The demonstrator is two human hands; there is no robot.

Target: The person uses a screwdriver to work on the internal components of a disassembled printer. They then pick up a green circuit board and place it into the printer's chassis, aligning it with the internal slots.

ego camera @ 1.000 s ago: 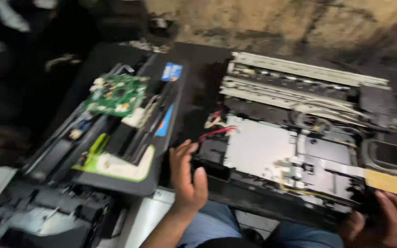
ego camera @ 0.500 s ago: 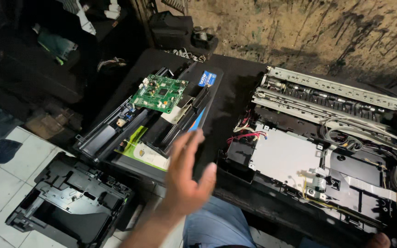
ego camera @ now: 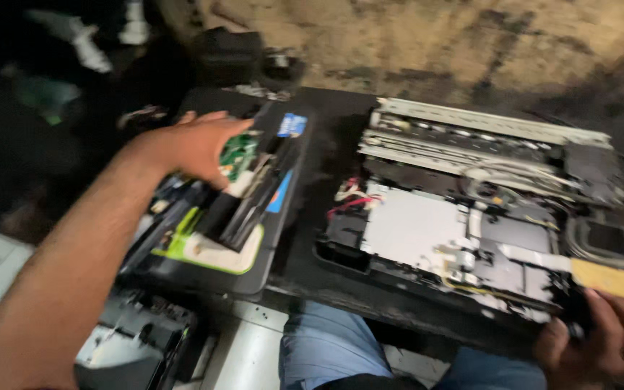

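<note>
Reached with the left hand [ego camera: 196,148], fingers spread and closed on nothing, onto the small green printed circuit board [ego camera: 237,154] lying atop the detached black plastic printer cover with its lime-green and white label [ego camera: 207,238], at the left of the dark table [ego camera: 326,130]; judged as the step of getting hold of that board, with a pinch at its edges and a straight lift called for next. Gripped with the right hand [ego camera: 604,343] the near right corner of the opened black-and-grey printer chassis with its bare metal plate [ego camera: 471,217], beside a yellow tab, the two hands well apart. Looked flat, thin and blurred, that board, half hidden under the fingers.
</note>
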